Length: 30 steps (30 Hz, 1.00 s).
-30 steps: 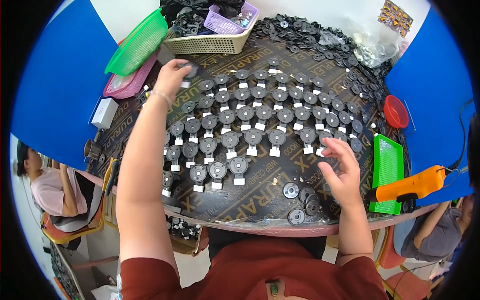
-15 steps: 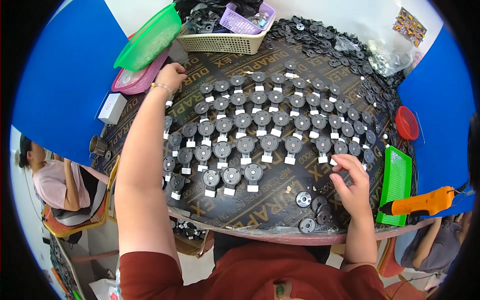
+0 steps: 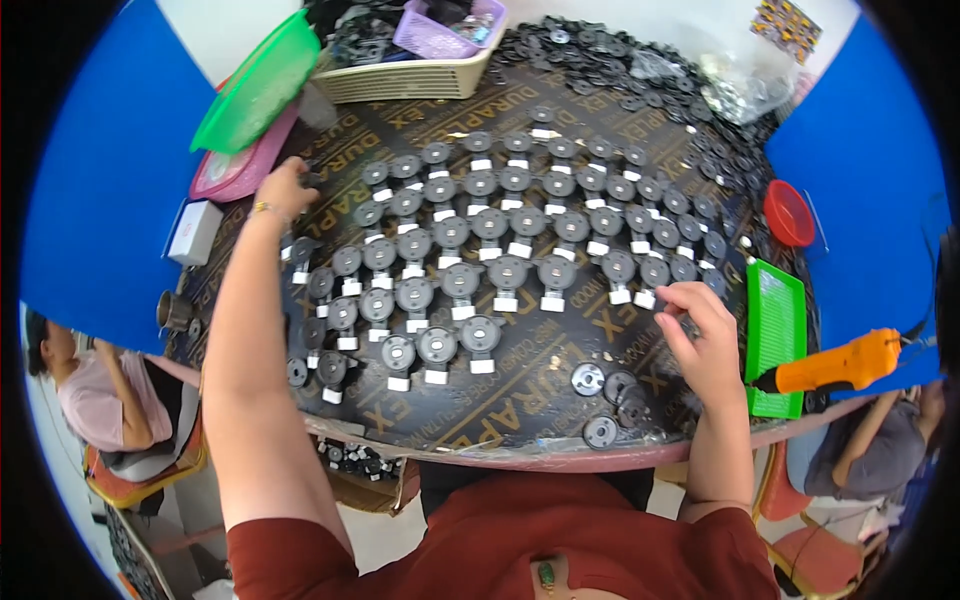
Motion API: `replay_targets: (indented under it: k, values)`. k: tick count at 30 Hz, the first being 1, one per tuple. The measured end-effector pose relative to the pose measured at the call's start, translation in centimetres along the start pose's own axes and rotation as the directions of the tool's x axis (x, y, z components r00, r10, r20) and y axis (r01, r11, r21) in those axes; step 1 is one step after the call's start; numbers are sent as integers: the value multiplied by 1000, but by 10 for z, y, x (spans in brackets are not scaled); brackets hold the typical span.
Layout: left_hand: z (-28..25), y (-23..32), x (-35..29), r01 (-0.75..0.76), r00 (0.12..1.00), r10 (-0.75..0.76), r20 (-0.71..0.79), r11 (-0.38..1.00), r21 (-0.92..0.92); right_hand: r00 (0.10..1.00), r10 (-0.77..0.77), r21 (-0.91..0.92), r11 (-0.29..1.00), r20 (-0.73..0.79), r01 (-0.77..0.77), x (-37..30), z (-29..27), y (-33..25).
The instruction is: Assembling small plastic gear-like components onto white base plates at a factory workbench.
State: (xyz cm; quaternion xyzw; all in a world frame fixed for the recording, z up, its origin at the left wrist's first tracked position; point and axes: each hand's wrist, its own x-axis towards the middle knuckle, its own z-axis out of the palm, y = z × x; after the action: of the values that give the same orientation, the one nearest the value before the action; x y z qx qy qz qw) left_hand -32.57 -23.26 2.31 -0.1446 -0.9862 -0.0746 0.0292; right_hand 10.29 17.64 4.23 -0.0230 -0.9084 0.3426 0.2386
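My left hand [image 3: 285, 188] reaches to the far left of the table, its fingers closed on a small dark part [image 3: 310, 181] beside the pink basket [image 3: 240, 172]; the part's shape is hard to make out. Rows of round black discs with white tabs [image 3: 459, 285] fill the middle of the table. My right hand [image 3: 702, 335] hovers at their right end with curled fingers and thumb apart. Nothing shows in it, and its fingertips are nearest a white tab [image 3: 645, 298]. Close to the front edge lie several loose discs [image 3: 601, 431], some with a silvery face.
A green basket [image 3: 262, 92] leans above the pink one. Behind stand a cream basket [image 3: 410, 82] and a heap of black discs [image 3: 610, 65]. At right are a red bowl [image 3: 789, 213], a green tray [image 3: 762, 335] and an orange power screwdriver [image 3: 838, 365]. People sit on both sides.
My left hand has moved left and a little nearer along the table's left side. The whole view has shifted slightly, while my right hand keeps nearly the same pose.
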Motion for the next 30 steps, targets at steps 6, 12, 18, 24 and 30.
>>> replay_targets:
  k: [6,12,18,24,30]
  values:
    - [-64,115,-69,-154,988,15,-154,187,-970,994,103,-114,989,44,-97,-14,-30,7]
    - [-61,256,-201,-20,936,328,-127,-311,-950,969,216,-438,887,117,-145,-48,-36,28]
    - [19,319,-249,453,825,496,272,-293,-842,963,238,-538,832,123,-137,-70,-37,37]
    - [53,319,-250,595,720,601,347,-277,-754,984,163,-524,846,75,-100,-83,-32,48]
    - [53,324,-256,496,736,619,276,-215,-841,990,143,-92,986,4,-142,-61,-32,31]
